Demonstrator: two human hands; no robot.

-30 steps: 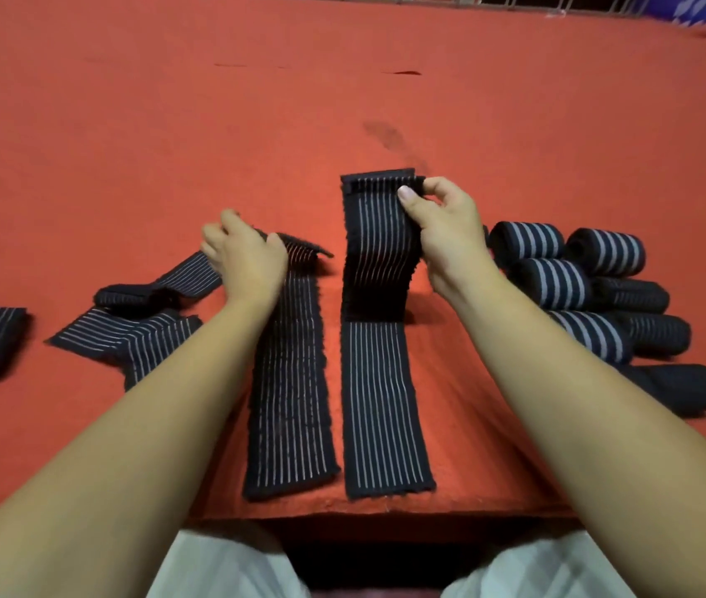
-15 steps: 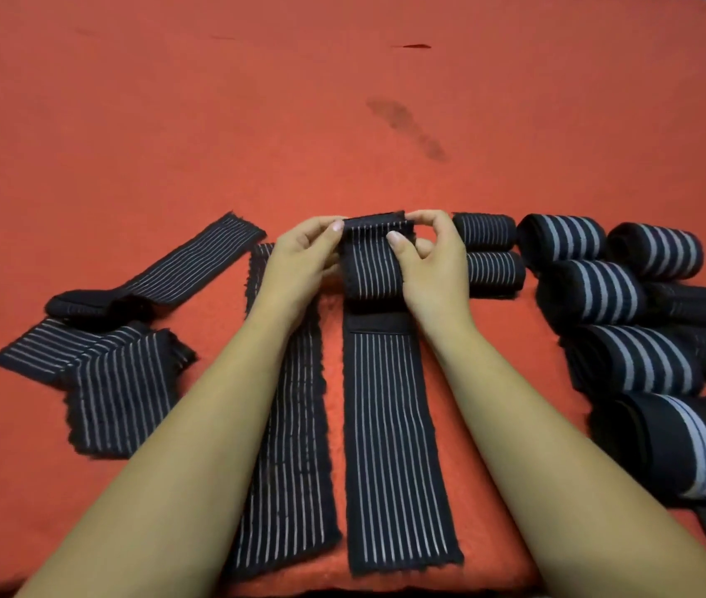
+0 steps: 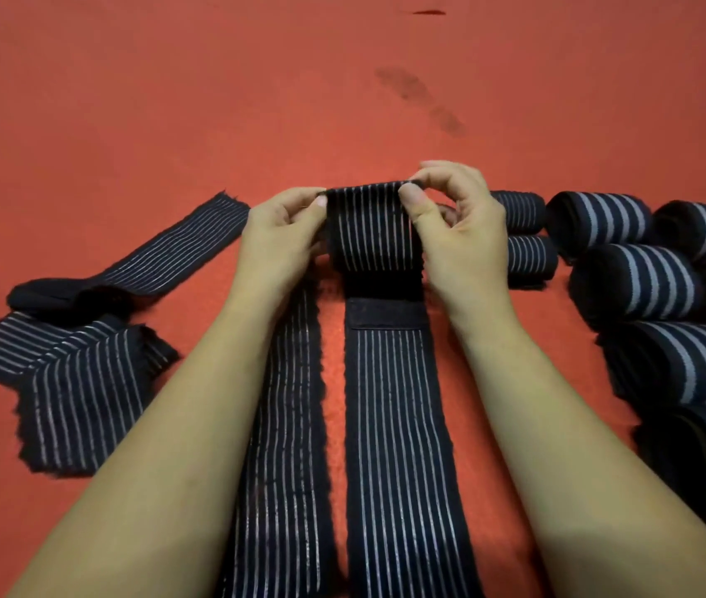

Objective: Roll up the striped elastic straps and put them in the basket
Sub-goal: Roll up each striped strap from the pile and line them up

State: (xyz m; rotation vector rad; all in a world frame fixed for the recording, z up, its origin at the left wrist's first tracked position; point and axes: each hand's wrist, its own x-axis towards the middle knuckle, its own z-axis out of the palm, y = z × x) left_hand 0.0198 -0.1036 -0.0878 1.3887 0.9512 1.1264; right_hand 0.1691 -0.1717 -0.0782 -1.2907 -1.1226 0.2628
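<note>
A long black strap with thin white stripes (image 3: 398, 446) lies flat on the red cloth, running away from me. Its far end is folded over into a small roll (image 3: 368, 228). My left hand (image 3: 282, 239) pinches the roll's left edge and my right hand (image 3: 459, 235) pinches its right edge, thumb on top. A plain black patch (image 3: 386, 315) shows just below the roll. A second flat striped strap (image 3: 286, 425) lies under my left forearm. No basket is in view.
Several finished rolls (image 3: 636, 282) are stacked at the right, two smaller ones (image 3: 524, 235) just behind my right hand. More loose striped straps (image 3: 83, 381) lie crumpled at the left. A dark stain (image 3: 420, 101) marks the red cloth (image 3: 170, 101) farther back.
My left hand left the neighbouring strap and joined the right at the middle strap's far end. The raised end was folded down into a small roll, now pinched by both hands.
</note>
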